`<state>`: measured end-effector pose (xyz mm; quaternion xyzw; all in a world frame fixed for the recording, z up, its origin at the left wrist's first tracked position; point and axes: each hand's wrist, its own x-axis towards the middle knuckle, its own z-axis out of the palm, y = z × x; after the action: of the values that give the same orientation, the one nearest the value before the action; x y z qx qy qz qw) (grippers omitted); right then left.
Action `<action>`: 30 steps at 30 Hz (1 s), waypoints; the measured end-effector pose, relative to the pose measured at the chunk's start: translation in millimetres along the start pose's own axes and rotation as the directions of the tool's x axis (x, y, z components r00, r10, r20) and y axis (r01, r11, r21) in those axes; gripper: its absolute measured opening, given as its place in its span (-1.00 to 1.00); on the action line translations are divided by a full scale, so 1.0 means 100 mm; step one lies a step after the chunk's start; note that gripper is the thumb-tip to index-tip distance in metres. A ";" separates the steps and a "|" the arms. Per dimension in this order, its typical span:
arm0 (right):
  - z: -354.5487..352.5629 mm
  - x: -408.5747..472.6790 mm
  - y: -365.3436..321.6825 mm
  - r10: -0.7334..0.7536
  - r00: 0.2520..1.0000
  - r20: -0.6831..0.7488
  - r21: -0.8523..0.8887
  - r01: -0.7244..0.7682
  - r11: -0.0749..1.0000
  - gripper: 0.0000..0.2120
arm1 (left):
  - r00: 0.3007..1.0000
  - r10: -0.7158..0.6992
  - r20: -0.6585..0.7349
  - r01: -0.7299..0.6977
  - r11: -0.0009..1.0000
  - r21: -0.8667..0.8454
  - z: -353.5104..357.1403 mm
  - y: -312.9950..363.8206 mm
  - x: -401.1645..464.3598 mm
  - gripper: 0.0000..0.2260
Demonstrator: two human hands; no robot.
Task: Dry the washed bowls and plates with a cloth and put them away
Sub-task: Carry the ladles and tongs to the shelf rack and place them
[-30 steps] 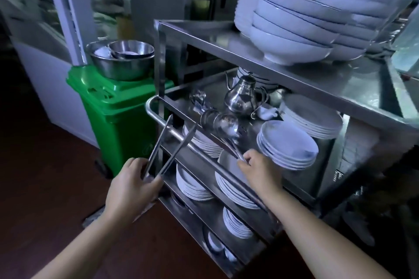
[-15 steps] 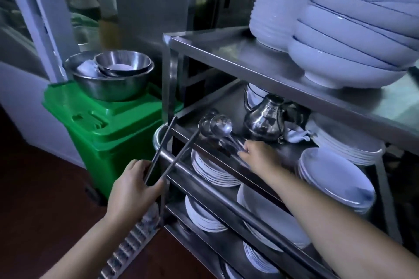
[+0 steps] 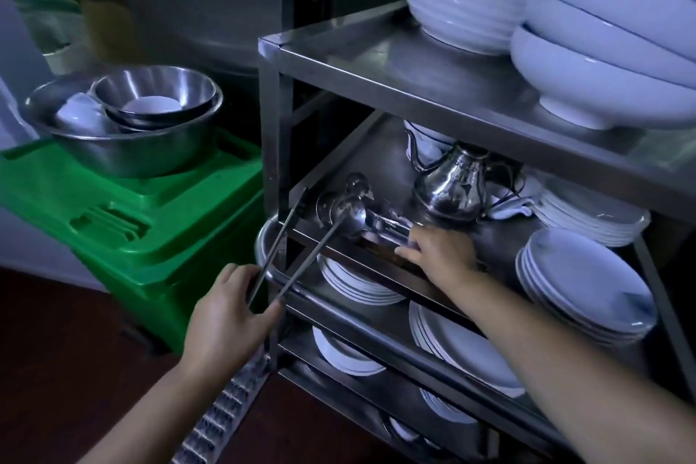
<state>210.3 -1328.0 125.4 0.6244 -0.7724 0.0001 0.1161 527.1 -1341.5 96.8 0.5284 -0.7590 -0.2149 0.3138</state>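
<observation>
From the head view, we take the steel teapot [image 3: 450, 186] on the rack's middle shelf [image 3: 380, 158] as our marker. Below and to the left of it, our left hand [image 3: 226, 316] grips the ends of two long metal handles [image 3: 297, 260], and one of them runs up to a ladle [image 3: 348, 213] lying just left of the teapot. Directly below the teapot, our right hand [image 3: 438, 256] rests on a bundle of metal utensils [image 3: 388, 226] at the shelf's front edge, with its fingers curled over them.

Much looks done, we judge. Plates [image 3: 587, 290] sit stacked to the right of the teapot, more plates [image 3: 357, 279] fill the shelves beneath it, and white bowls [image 3: 610, 60] are piled on the shelf above it. Far left of the teapot, steel bowls [image 3: 124, 132] with a small white bowl or two inside wait on a green bin [image 3: 132, 222], so those may still need drying.

No cloth is in our sight. The second handle's far end is hard to make out, the lowest shelves are dim, and the bowl stacks are cut off at the top.
</observation>
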 end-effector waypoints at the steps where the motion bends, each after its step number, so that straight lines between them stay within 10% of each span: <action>1: 0.01 -0.02 0.00 -0.011 0.999 -0.032 0.010 0.011 1.000 -0.63 | 1.000 0.010 0.006 -0.010 1.000 -0.007 0.02 0.00 0.02 -0.64; 8: -0.12 -0.19 -0.14 0.120 0.937 -0.329 0.348 0.002 0.938 -0.82 | 0.998 0.056 -0.026 -0.056 0.998 -0.030 0.18 0.28 0.16 -0.64; 13: -0.28 -0.22 -0.53 0.238 0.971 -0.019 0.786 -0.133 0.604 -0.60 | 0.993 0.097 -0.061 -0.098 0.995 0.000 0.36 0.72 0.30 -0.69; 19: -0.36 -0.10 -0.40 0.366 0.910 0.194 0.871 -0.331 0.362 -0.69 | 0.990 0.134 -0.040 -0.132 0.990 0.048 0.61 1.13 0.31 -0.64; 30: -0.44 0.39 0.41 0.057 0.998 0.038 0.379 -0.067 0.923 -0.65 | 0.988 0.078 -0.131 -0.071 0.996 0.060 0.40 1.08 0.41 -0.84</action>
<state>170.8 -1350.2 181.1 0.6101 -0.7787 0.1451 -0.0173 417.2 -1342.2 149.3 0.5214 -0.7611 -0.1463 0.3569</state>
